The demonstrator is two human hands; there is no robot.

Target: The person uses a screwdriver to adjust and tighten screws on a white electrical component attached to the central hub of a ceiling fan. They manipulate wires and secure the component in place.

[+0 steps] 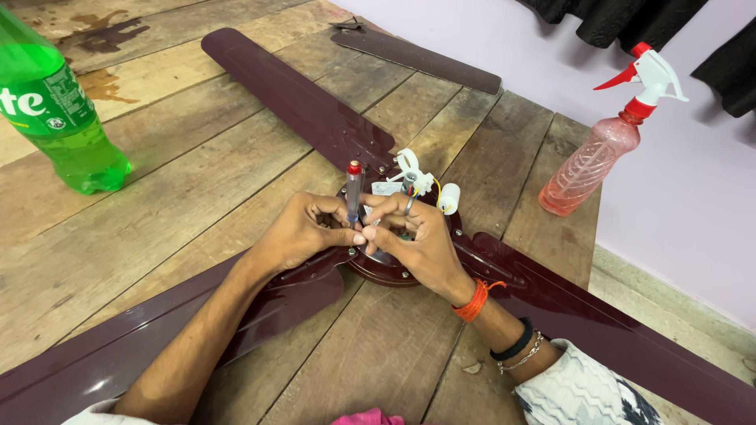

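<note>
One ceiling fan, maroon, lying on a plank table (157,205). Its motor hub (394,264) sits at frame centre, mostly covered by the hands. Three blades in the main assembly: one blade (299,98) running to the upper left, one (94,354) to the lower left, one (614,323) to the lower right. A fourth loose blade (425,59) lies apart at top centre, near the table's far edge.

One tester screwdriver (353,193), clear handle with a red cap, standing upright over the hub. Left hand (295,232) has fingers curled and pinching its lower shaft. Right hand (417,240) has fingers closed at the same spot, thumb tip touching the left thumb; what it pinches cannot be told. White wiring parts and a small white cylinder (449,198) sit just behind the hands.

Two bottles: one green plastic bottle (59,110) at upper left, one pink spray bottle (602,149) with a red-and-white trigger at upper right, close to the table's right edge.

Open planks left of the hub and toward bottom centre. Right edge drops to a floor strip beside a lilac wall (693,189).
</note>
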